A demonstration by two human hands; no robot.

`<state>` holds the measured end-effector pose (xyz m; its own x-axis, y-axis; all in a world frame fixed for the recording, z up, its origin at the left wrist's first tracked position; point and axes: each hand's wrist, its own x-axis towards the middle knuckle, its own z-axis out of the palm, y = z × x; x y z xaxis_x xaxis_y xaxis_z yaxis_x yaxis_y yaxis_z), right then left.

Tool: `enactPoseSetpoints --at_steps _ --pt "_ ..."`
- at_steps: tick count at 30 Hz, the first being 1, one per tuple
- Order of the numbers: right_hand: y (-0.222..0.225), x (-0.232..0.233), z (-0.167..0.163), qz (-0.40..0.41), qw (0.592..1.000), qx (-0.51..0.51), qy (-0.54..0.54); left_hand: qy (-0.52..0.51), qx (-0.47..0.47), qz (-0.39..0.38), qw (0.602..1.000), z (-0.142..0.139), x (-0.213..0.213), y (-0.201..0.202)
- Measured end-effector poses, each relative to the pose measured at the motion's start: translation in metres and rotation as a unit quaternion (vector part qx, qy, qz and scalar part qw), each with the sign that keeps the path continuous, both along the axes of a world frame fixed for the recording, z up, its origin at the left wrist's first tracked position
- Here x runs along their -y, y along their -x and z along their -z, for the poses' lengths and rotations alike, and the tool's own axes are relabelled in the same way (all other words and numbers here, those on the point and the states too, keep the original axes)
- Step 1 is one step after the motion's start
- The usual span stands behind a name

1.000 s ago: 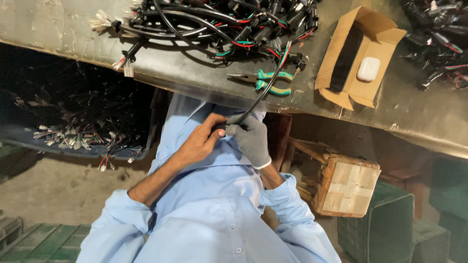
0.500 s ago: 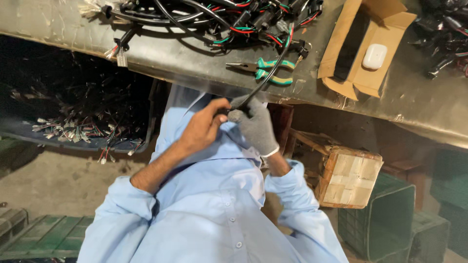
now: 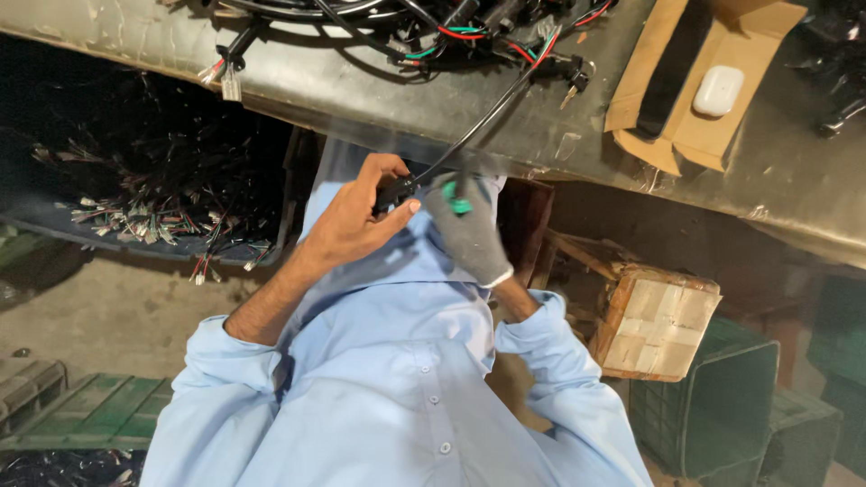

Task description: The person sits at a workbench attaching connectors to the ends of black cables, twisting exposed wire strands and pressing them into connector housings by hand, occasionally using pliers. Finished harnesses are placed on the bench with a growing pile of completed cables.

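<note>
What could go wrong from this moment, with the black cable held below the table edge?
The black cable runs up into the tangled wire bundle; a pull could drag the bundle off the table. The gloved right hand holds a green-handled tool close to the bare left hand; a slip might nick those fingers.

Your left hand [image 3: 356,221] bare, your right hand [image 3: 469,230] in a grey knit glove, green-handled tool [image 3: 460,200] in it, black cable [image 3: 478,131] above, pale blue shirt [image 3: 388,379] below, brown cardboard box [image 3: 695,81] holding a white case [image 3: 718,90], dull grey bench [image 3: 379,90].
</note>
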<state>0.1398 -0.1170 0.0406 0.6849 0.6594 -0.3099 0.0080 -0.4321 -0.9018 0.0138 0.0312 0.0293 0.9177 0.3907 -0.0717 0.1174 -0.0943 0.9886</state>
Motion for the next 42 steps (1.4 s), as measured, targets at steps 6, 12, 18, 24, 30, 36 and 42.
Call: enactPoseSetpoints --at_steps 6,12,18,24,30,36,42 --pt "0.005 -0.017 0.012 -0.113 0.974 0.194 -0.01 -0.031 0.024 -0.009 0.999 0.015 0.009 0.016" --pt "-0.027 -0.02 0.004 -0.249 0.939 0.238 -0.004 0.057 0.006 0.008 0.998 0.019 0.016 0.022" --pt "-0.032 -0.018 0.012 -0.246 0.928 0.28 0.01 0.122 0.027 0.002 0.992 0.022 0.019 0.019" --pt "-0.014 0.001 -0.001 -0.218 0.966 0.128 0.052 -0.052 0.034 -0.076 0.995 0.03 0.023 0.017" --pt "0.002 0.0 -0.002 -0.174 0.964 0.035 0.196 -0.322 0.009 -0.096 0.942 0.037 0.022 0.013" --pt "0.006 -0.004 -0.004 -0.151 0.971 0.147 0.115 -0.486 -0.008 -0.072 0.871 0.04 0.011 0.01" --pt "0.006 -0.021 0.009 -0.137 0.978 0.076 0.138 -0.446 0.008 -0.067 0.892 0.038 0.003 0.004"
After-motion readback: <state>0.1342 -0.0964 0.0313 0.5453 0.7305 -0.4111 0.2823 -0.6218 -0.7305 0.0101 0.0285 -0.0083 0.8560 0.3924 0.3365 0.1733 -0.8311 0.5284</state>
